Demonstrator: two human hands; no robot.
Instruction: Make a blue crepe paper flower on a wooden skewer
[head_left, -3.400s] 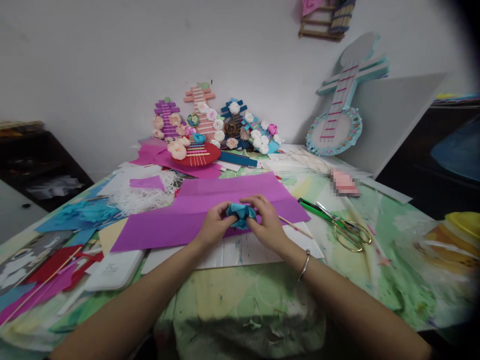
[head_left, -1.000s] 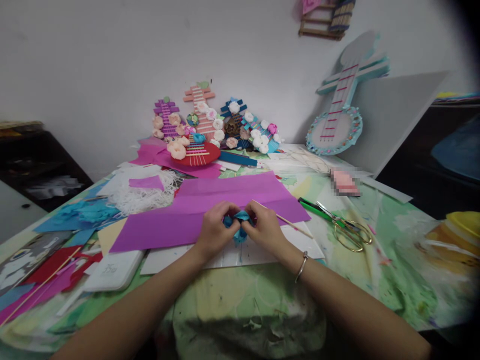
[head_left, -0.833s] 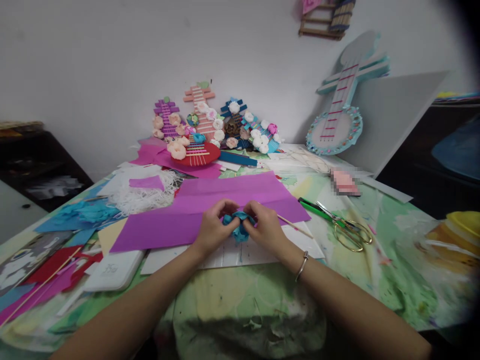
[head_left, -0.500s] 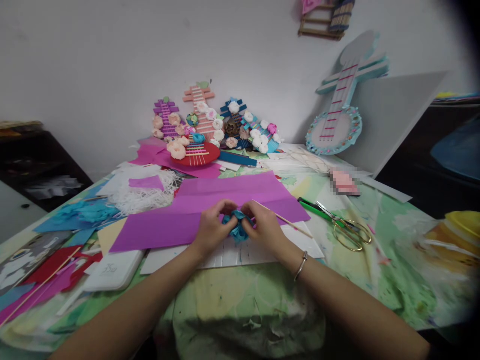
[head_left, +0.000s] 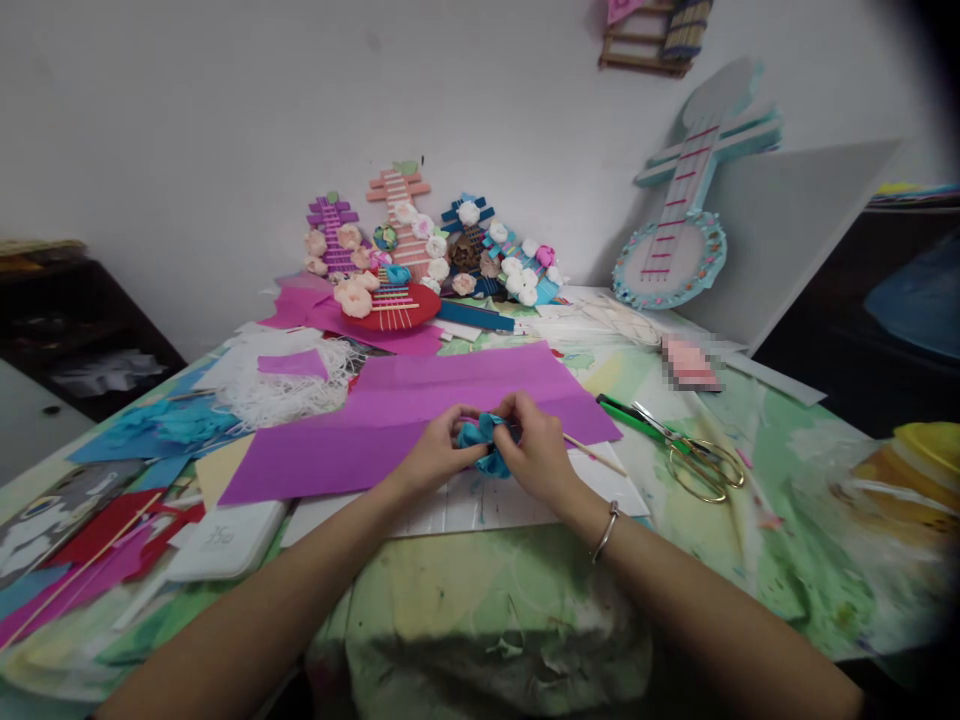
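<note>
Between my two hands is a small blue paper flower [head_left: 493,462] with ruffled petals. My left hand [head_left: 439,447] grips its left side, thumb in front and fingers curled behind. My right hand [head_left: 534,447] pinches the petals from the right and hides part of the flower. Beneath the hands lie a white sheet [head_left: 442,513] and a large sheet of purple paper [head_left: 322,460]. A thin wooden stick [head_left: 596,456] slants out to the right of my right hand, resting across the papers.
Gold-handled scissors [head_left: 705,468] and a green cutter [head_left: 628,413] lie to the right. White shredded paper [head_left: 270,395], blue crepe paper [head_left: 172,425] and a white power bank [head_left: 229,540] sit left. Flower-decorated model lutes [head_left: 405,230] lean against the wall; a larger one [head_left: 675,220] stands right.
The blue flower has turned between my fingers, and its petals look more spread. My right hand has shifted slightly right, its fingers now pinching the upper petals.
</note>
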